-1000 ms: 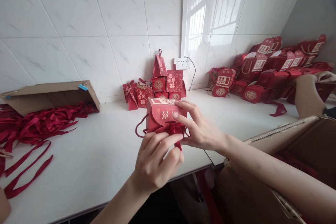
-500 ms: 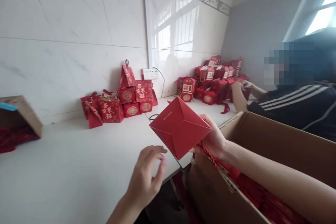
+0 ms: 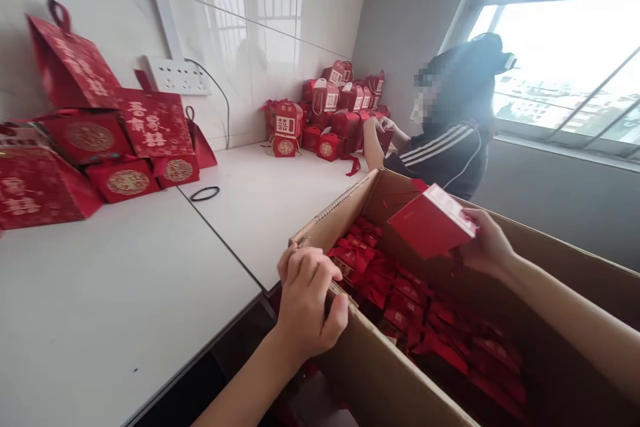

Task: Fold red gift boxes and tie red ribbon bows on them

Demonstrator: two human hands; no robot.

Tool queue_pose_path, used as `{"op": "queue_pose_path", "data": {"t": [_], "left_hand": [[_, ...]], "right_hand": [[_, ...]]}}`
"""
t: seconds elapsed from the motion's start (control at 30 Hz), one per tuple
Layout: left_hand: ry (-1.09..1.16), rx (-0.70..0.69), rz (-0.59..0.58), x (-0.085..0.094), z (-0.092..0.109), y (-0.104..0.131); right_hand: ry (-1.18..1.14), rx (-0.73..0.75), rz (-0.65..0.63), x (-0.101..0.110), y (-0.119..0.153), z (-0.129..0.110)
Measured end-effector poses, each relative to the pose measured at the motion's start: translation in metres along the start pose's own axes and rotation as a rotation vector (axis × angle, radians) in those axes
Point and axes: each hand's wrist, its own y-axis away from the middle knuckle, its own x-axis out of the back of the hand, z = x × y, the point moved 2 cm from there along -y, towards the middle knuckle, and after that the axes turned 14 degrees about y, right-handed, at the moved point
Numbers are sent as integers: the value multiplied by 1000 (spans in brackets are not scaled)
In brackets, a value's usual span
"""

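Note:
My right hand [image 3: 484, 243] grips a red paper gift box [image 3: 425, 227], tilted so that its plain base faces me, above the inside of a large cardboard box [image 3: 400, 363]. My left hand [image 3: 311, 297] is curled over the near left edge of that cardboard box, fingers wrapped on its rim. Down inside lie many red gift boxes [image 3: 405, 300] with ribbons, packed close together. The fingertips of my right hand are partly hidden behind the box it holds.
Left on the white table [image 3: 125, 280] stand stacked red gift boxes [image 3: 127, 180] near a power strip [image 3: 177, 77]. A black loop [image 3: 205, 193] lies beside them. Another pile of red boxes [image 3: 330, 113] is at the back wall, where a co-worker [image 3: 440, 147] handles something red.
The view has swung right. My right hand has carried the red gift box over the cardboard box. My left hand, free in the air before, now holds the cardboard box's edge.

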Motion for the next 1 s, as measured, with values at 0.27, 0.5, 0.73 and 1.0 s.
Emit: {"op": "queue_pose_path", "data": {"t": [0.27,0.5,0.73,1.0], "left_hand": [[-11,-58,163,-9,-3,3],[-16,-58,153,-9,-4,2],[-24,-68,139,-11,-5,0],[-36,-14,86,-6,1,2]], "right_hand": [[437,250,91,-83,23,110],[914,206,97,-123,5,113],[1160,123,-96,-120,-8,88],[1208,238,-178,-87,-35,1]]}}
